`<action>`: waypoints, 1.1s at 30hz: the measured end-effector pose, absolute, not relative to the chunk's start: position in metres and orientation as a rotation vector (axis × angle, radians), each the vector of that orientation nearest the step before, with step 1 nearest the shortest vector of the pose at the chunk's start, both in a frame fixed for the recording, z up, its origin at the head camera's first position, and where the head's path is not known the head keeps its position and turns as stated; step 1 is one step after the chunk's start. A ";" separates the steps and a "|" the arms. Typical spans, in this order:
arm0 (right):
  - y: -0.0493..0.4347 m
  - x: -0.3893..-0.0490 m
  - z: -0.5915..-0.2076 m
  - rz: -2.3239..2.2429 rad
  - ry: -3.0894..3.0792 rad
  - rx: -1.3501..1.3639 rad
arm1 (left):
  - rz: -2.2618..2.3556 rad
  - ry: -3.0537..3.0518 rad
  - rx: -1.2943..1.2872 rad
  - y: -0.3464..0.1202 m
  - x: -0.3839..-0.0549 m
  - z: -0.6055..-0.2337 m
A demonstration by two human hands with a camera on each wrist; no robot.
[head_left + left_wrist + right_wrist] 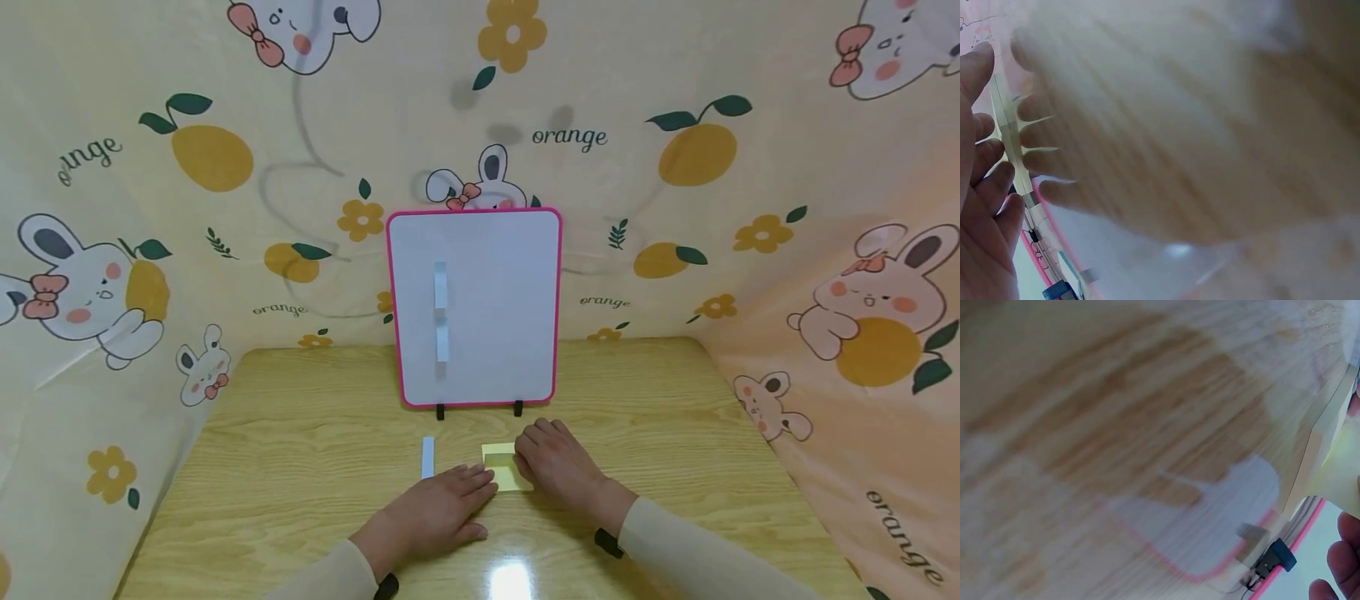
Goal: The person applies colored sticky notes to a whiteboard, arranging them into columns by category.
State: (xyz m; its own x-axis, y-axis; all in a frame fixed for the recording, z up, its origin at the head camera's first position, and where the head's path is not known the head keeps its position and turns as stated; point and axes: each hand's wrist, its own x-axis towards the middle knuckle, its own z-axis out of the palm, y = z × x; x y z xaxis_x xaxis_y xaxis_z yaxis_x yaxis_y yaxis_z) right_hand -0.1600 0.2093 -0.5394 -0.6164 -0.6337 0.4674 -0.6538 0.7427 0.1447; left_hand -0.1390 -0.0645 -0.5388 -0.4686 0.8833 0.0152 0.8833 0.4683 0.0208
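Observation:
A small yellow sheet of paper (508, 478) lies on the table, its far edge folded up into a narrow flap. The left hand (435, 510) rests flat at the sheet's left side, fingers fairly straight and fingertips touching it. At the right end of the flap, the right hand (558, 467) pinches the paper with curled fingers, which cover that corner. The right wrist view shows the yellow paper (1335, 469) beside the right hand's fingers (1342, 559). Just beyond the left hand lies a light blue paper strip (428, 457), its near end close to the fingers.
A pink-framed whiteboard (495, 308) stands upright behind the hands on black feet (440, 412). Two light blue strips (441, 287) are fixed in a vertical line on its left part. Patterned cloth (450, 108) hangs behind and at both sides of the wooden table (300, 433).

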 end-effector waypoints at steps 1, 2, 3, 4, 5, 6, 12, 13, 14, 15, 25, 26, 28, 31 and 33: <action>0.209 -0.160 -0.539 0.056 -2.445 0.971 | -0.034 -2.689 -1.620 -0.064 -0.139 -0.538; 0.209 -0.161 -0.539 0.060 -2.444 0.968 | -0.029 -2.688 -1.621 -0.064 -0.139 -0.538; 0.209 -0.161 -0.539 0.064 -2.449 0.963 | -0.024 -2.689 -1.623 -0.064 -0.139 -0.538; 0.209 -0.161 -0.539 0.068 -2.453 0.958 | -0.018 -2.688 -1.625 -0.063 -0.140 -0.538; 0.209 -0.161 -0.539 0.071 -2.463 0.953 | -0.016 -2.686 -1.625 -0.063 -0.140 -0.538; 0.209 -0.162 -0.539 0.080 -2.468 0.948 | -0.017 -2.682 -1.624 -0.063 -0.140 -0.538; 0.208 -0.163 -0.538 0.105 -2.489 0.931 | -0.048 -2.632 -1.618 -0.060 -0.141 -0.535; 0.208 -0.164 -0.538 0.104 -2.494 0.929 | -0.059 -2.629 -1.619 -0.060 -0.141 -0.534; 0.209 -0.165 -0.538 0.101 -2.497 0.929 | -0.073 -2.632 -1.619 -0.059 -0.141 -0.534; 0.209 -0.166 -0.537 0.097 -2.500 0.931 | -0.089 -2.642 -1.619 -0.059 -0.141 -0.533; 0.210 -0.183 -0.535 -0.046 -2.470 0.977 | -0.095 -2.706 -1.644 -0.059 -0.142 -0.535; 0.210 -0.185 -0.535 -0.064 -2.472 0.979 | -0.091 -2.701 -1.647 -0.059 -0.142 -0.536; 0.211 -0.188 -0.535 -0.110 -2.474 0.980 | -0.091 -2.696 -1.652 -0.059 -0.143 -0.537; 0.211 -0.193 -0.536 -0.172 -2.496 0.967 | -0.088 -2.688 -1.657 -0.058 -0.144 -0.538; 0.211 -0.195 -0.537 -0.211 -2.513 0.953 | -0.084 -2.682 -1.660 -0.058 -0.145 -0.540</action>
State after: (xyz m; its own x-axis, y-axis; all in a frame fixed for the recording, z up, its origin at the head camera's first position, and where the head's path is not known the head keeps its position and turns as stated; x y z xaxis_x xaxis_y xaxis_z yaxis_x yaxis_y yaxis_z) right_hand -0.1953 0.2108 -0.5370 -0.6648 -0.6605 0.3490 -0.5931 0.7507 0.2910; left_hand -0.1447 -0.0577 -0.5405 -0.4464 0.8947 0.0161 0.8940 0.4451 0.0525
